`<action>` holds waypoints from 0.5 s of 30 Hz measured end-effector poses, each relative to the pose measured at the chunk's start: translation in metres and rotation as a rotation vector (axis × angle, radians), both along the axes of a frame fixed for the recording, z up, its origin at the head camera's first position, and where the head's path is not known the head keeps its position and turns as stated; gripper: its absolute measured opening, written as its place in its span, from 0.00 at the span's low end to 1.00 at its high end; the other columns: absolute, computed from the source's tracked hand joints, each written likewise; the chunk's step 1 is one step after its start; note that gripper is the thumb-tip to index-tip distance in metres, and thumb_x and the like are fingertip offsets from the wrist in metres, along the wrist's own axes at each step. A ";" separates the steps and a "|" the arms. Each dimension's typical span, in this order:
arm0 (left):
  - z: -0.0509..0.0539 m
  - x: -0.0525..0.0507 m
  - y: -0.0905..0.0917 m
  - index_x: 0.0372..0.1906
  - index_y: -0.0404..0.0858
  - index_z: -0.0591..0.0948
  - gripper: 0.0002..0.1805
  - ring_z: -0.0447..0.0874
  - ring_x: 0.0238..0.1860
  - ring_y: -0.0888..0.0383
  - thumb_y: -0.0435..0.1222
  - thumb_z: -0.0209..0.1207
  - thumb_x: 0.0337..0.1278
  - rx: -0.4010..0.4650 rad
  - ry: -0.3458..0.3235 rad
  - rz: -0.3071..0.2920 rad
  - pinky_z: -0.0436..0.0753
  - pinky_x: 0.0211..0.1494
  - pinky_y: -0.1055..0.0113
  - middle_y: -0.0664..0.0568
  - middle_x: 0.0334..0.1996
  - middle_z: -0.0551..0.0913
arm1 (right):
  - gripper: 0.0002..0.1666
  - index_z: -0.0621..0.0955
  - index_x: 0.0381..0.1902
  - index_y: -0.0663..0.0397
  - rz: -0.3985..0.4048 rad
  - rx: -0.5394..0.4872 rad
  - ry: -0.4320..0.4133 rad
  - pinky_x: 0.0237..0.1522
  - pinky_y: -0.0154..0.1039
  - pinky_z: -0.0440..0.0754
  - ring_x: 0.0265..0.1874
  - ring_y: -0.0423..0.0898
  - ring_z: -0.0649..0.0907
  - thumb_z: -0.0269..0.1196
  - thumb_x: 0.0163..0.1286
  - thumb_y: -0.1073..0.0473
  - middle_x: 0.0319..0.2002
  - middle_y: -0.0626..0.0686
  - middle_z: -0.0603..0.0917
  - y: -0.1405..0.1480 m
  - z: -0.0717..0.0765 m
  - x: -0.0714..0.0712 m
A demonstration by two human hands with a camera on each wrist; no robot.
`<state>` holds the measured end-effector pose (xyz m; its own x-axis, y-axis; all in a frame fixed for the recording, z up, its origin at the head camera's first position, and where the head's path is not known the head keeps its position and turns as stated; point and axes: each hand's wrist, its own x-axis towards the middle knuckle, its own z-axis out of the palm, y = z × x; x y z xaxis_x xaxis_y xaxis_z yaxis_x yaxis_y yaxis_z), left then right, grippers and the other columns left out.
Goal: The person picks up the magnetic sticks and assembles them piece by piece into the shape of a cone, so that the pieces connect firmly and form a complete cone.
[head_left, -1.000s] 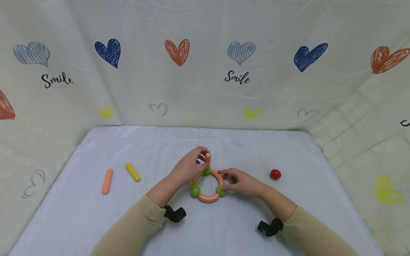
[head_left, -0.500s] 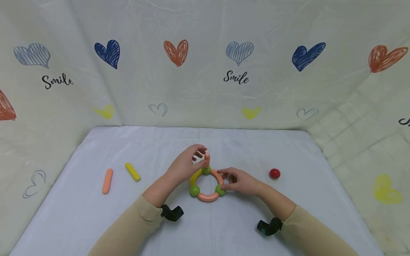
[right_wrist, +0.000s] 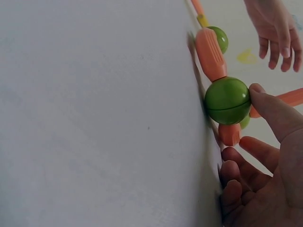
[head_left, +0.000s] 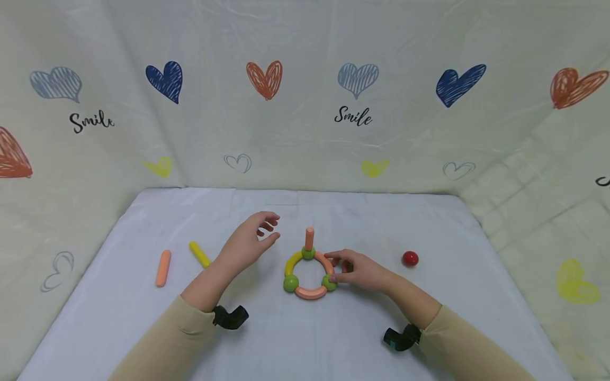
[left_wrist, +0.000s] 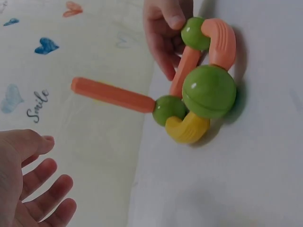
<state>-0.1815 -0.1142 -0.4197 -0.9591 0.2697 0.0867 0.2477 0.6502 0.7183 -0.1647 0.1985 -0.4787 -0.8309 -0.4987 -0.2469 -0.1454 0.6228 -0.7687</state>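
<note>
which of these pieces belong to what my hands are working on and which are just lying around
Part of the work:
three green balls
two curved orange sticks
curved yellow stick
upright orange stick

Lying apart, perhaps spares:
loose orange stick, left
loose yellow stick, left
red ball, right

This is a small table nook; I can't tell what kind of room it's in. Pale sheets (head_left: 305, 140) with hearts (head_left: 164, 83) and the word "Smile" (head_left: 353, 116) go up past the back, left and right edges of the white table (head_left: 295, 349).
</note>
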 end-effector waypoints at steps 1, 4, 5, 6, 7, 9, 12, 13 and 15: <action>0.001 0.001 -0.006 0.63 0.45 0.74 0.23 0.79 0.53 0.50 0.40 0.64 0.64 -0.005 -0.004 0.010 0.78 0.57 0.54 0.51 0.54 0.79 | 0.37 0.75 0.67 0.44 -0.001 0.000 -0.001 0.38 0.39 0.76 0.39 0.46 0.75 0.71 0.62 0.43 0.46 0.45 0.78 0.000 0.000 0.000; 0.003 0.003 -0.026 0.63 0.44 0.73 0.23 0.78 0.54 0.50 0.41 0.63 0.65 -0.017 -0.012 0.045 0.78 0.57 0.54 0.50 0.54 0.79 | 0.37 0.75 0.67 0.44 0.000 0.002 0.002 0.37 0.39 0.76 0.39 0.46 0.75 0.71 0.62 0.43 0.45 0.45 0.78 0.000 0.000 0.000; 0.004 0.005 -0.032 0.63 0.44 0.73 0.23 0.78 0.54 0.50 0.40 0.63 0.65 -0.019 -0.013 0.057 0.77 0.57 0.54 0.50 0.54 0.79 | 0.37 0.75 0.67 0.45 -0.002 0.003 0.003 0.37 0.39 0.76 0.39 0.46 0.75 0.71 0.62 0.43 0.45 0.45 0.78 0.000 0.000 0.000; 0.004 0.006 -0.039 0.63 0.44 0.73 0.23 0.78 0.53 0.50 0.40 0.63 0.65 -0.023 -0.012 0.066 0.77 0.57 0.54 0.50 0.54 0.79 | 0.37 0.75 0.67 0.44 -0.006 0.007 0.001 0.37 0.39 0.76 0.39 0.46 0.75 0.71 0.62 0.43 0.45 0.45 0.78 0.000 0.000 0.001; 0.003 0.007 -0.046 0.63 0.43 0.73 0.23 0.78 0.53 0.50 0.40 0.63 0.65 -0.030 -0.010 0.077 0.77 0.57 0.54 0.50 0.54 0.79 | 0.37 0.75 0.67 0.44 -0.010 0.007 -0.002 0.37 0.39 0.75 0.39 0.46 0.75 0.71 0.62 0.43 0.45 0.45 0.78 0.000 0.001 0.001; 0.001 0.010 -0.060 0.63 0.42 0.74 0.23 0.78 0.53 0.50 0.39 0.62 0.66 -0.041 -0.009 0.099 0.77 0.57 0.53 0.49 0.53 0.79 | 0.37 0.75 0.67 0.43 -0.018 0.010 -0.006 0.38 0.40 0.76 0.39 0.47 0.75 0.71 0.61 0.43 0.45 0.45 0.77 0.000 0.001 0.002; -0.003 0.014 -0.082 0.63 0.40 0.73 0.22 0.78 0.53 0.48 0.39 0.61 0.67 -0.064 -0.013 0.131 0.76 0.56 0.52 0.46 0.54 0.79 | 0.37 0.76 0.67 0.43 -0.020 0.007 -0.010 0.38 0.40 0.76 0.39 0.47 0.75 0.71 0.61 0.43 0.45 0.45 0.77 0.000 0.001 0.002; -0.005 0.015 -0.090 0.63 0.39 0.73 0.22 0.78 0.53 0.48 0.38 0.60 0.67 -0.071 -0.015 0.142 0.76 0.56 0.52 0.45 0.54 0.79 | 0.37 0.76 0.67 0.43 -0.018 0.006 -0.009 0.38 0.40 0.76 0.39 0.47 0.75 0.71 0.61 0.43 0.45 0.45 0.77 0.000 0.001 0.002; -0.007 0.019 -0.104 0.63 0.39 0.73 0.22 0.78 0.52 0.48 0.38 0.60 0.68 -0.095 -0.027 0.167 0.76 0.56 0.51 0.44 0.54 0.79 | 0.37 0.76 0.67 0.44 -0.016 0.004 -0.007 0.38 0.40 0.76 0.39 0.47 0.75 0.71 0.61 0.43 0.45 0.45 0.77 -0.001 0.001 0.001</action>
<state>-0.1628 -0.2178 -0.4269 -0.9927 0.1125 0.0425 0.1126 0.7455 0.6569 -0.1633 0.1979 -0.4780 -0.8369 -0.4847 -0.2544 -0.1305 0.6280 -0.7672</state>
